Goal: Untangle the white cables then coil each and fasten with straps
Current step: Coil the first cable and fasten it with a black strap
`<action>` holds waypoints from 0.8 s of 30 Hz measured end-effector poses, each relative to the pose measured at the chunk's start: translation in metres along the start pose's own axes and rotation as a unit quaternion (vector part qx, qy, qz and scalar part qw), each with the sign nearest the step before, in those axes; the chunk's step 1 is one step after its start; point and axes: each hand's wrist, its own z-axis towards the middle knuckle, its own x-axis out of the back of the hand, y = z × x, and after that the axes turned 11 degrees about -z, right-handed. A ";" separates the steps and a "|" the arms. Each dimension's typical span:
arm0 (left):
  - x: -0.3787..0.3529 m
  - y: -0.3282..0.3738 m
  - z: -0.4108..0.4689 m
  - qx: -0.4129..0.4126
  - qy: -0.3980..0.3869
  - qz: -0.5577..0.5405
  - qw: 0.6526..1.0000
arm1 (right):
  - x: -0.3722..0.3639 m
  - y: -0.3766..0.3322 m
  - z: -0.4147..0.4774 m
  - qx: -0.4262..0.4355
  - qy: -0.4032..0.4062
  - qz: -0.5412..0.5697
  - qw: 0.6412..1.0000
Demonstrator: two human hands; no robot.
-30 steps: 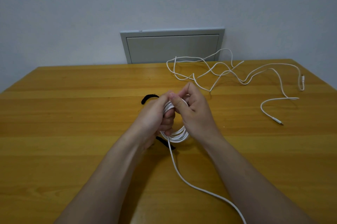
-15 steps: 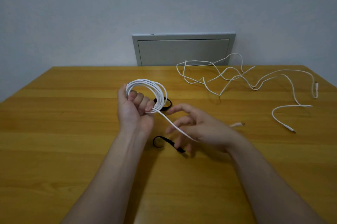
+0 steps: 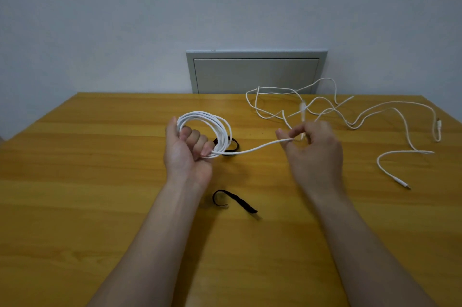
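Observation:
My left hand [image 3: 186, 150] grips a coiled white cable [image 3: 212, 123], palm up, with several loops standing above the fingers. The coil's free tail [image 3: 257, 148] runs right to my right hand [image 3: 312, 146], which pinches it near its blurred plug end. A second white cable [image 3: 350, 116] lies loose and sprawled across the table's far right. One black strap [image 3: 235, 200] lies flat on the table between my forearms. Another black strap [image 3: 231, 146] lies just behind the coil, partly hidden by it.
The wooden table [image 3: 75, 181] fills the lower view, its far edge against a pale wall. A grey panel [image 3: 255, 74] is set in the wall behind the table. The loose cable's plug [image 3: 402, 183] rests at the right.
The hands have come apart. My left hand lifted the coil and turned palm up; my right hand drew the tail out to the right and now pinches its end.

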 end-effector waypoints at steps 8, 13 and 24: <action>-0.002 -0.011 -0.006 0.066 -0.030 0.106 0.992 | 0.004 -0.009 0.006 -0.188 -0.185 0.424 0.866; -0.002 -0.017 -0.011 0.084 -0.055 0.199 0.975 | 0.006 -0.012 0.008 -0.283 -0.195 0.491 0.800; -0.002 -0.019 -0.014 0.092 -0.085 0.162 0.979 | 0.003 -0.024 -0.011 -0.114 -0.334 0.252 0.901</action>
